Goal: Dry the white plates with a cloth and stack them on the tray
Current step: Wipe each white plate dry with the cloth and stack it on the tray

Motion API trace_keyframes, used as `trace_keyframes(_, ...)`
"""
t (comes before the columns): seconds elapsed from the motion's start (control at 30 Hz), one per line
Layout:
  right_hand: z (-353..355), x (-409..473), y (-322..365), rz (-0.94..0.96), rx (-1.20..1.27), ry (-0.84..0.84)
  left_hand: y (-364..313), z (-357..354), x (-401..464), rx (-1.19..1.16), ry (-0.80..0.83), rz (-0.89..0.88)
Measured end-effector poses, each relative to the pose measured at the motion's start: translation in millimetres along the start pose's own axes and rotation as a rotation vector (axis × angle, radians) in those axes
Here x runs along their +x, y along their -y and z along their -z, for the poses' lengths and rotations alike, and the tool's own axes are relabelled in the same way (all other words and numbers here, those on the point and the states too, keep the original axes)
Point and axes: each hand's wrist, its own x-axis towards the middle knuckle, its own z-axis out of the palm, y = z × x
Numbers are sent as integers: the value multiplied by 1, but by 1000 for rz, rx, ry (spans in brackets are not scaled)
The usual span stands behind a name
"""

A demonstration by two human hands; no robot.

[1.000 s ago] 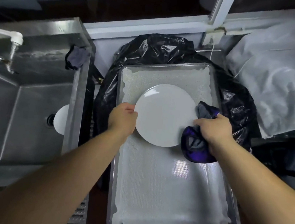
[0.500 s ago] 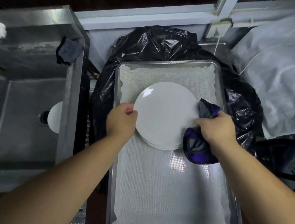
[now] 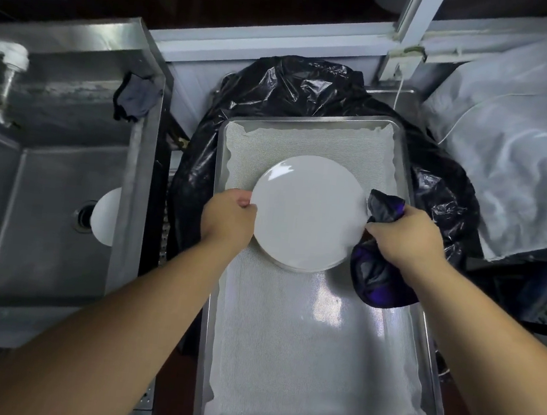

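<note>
We see the left hand [image 3: 228, 217] gripping the white plate [image 3: 307, 211] at its left rim, over the tray's [image 3: 422, 313] far half. Right hand [image 3: 405, 237] fingers clutch the dark cloth [image 3: 376, 284] against the plate's right rim.

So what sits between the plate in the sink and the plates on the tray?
Head view: the sink wall, then the black bag and the left hand.

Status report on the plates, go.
Left hand grips plate edge; right hand holds cloth. Plate on stack over tray. Another plate in sink.
</note>
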Motion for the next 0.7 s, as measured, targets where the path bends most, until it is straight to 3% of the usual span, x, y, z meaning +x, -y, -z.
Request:
trace_keyframes(0.33, 29, -37, -38, -14, -17, -33, -12, 4, -17, 62, 33, 34)
trace_keyframes(0.57, 36, -78, -30, 114, -98, 66, 5, 23, -84, 70, 55, 6)
trace_keyframes(0.7, 30, -107, -16, 218, -201, 111, 29, 46, -120, 216, 140, -30)
